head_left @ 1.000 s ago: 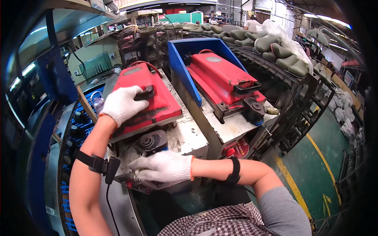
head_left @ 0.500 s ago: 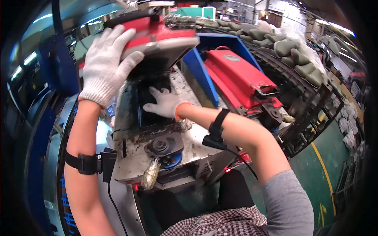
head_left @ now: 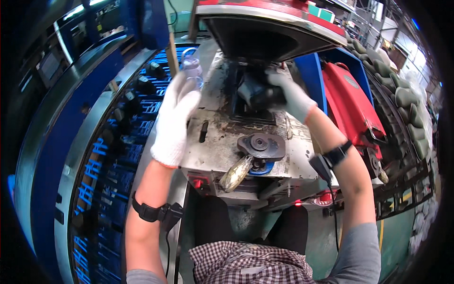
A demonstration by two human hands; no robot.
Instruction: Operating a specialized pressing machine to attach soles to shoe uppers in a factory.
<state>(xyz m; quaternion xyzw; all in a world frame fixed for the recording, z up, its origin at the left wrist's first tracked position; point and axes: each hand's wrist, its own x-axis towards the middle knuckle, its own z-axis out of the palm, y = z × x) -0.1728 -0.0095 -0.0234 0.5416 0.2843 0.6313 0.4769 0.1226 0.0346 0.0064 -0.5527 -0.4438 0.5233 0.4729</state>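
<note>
A machine with a worn pale metal top (head_left: 217, 137) stands in front of me, its hinged red lid (head_left: 326, 31) raised to show a black underside. Below the lid is a dark recess (head_left: 236, 111). Over this recess my right hand (head_left: 293, 97), in a white knit glove, is closed on a dark rounded piece (head_left: 267, 98) with a greyish part; blur hides its exact kind. To the left of the machine top my left hand (head_left: 172, 125), gloved the same way, is raised with its fingers apart and nothing in it.
On the machine's front part sits a dark metal latch (head_left: 260, 146) with a tape-wrapped handle (head_left: 236, 173). A second machine with a shut red lid (head_left: 352, 97) and blue side panels stands at right. Blue racks (head_left: 97, 161) run along the left. Beyond the left hand is a clear bottle (head_left: 191, 66).
The red lid has swung further up, and my left hand has come off it, moving down and nearer. My right hand, earlier spread over the recess, now grips the dark piece. My view has shifted left.
</note>
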